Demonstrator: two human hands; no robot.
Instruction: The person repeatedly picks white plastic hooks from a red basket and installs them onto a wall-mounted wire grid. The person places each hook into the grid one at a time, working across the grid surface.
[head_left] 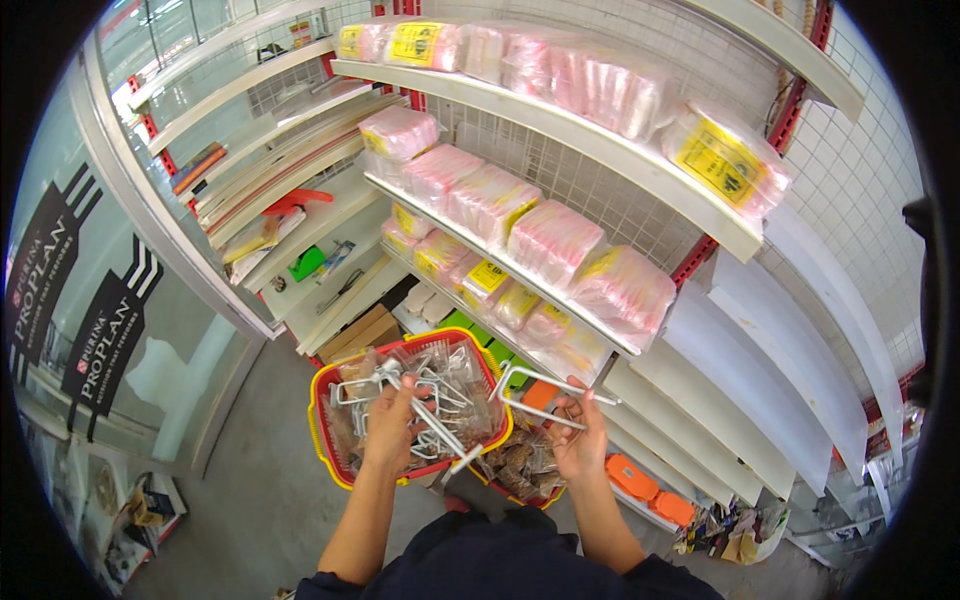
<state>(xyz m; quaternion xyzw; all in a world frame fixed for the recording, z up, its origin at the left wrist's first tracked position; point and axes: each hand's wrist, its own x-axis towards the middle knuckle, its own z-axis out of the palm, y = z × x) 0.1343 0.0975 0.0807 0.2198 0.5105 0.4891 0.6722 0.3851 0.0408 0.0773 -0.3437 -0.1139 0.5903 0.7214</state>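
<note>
My left hand (385,430) is closed round a white metal display hook (440,428), its long arm slanting down to the right, over the red basket with a yellow rim (318,425). More white metal hooks (455,385) lie in that basket among clear plastic packets (350,425). My right hand (578,440) grips a bent white wire hook (545,372), a long loop pointing left, above a second basket (515,492) holding packets of brown bits. How the right fingers wrap the wire is partly hidden.
Shelves ahead bear pink-and-clear plastic packs (495,203) with yellow labels. White shelf boards (790,330) lean at the right, and orange boxes (648,490) sit low there. A glass door (150,330) stands left. The left rack holds a green object (306,263).
</note>
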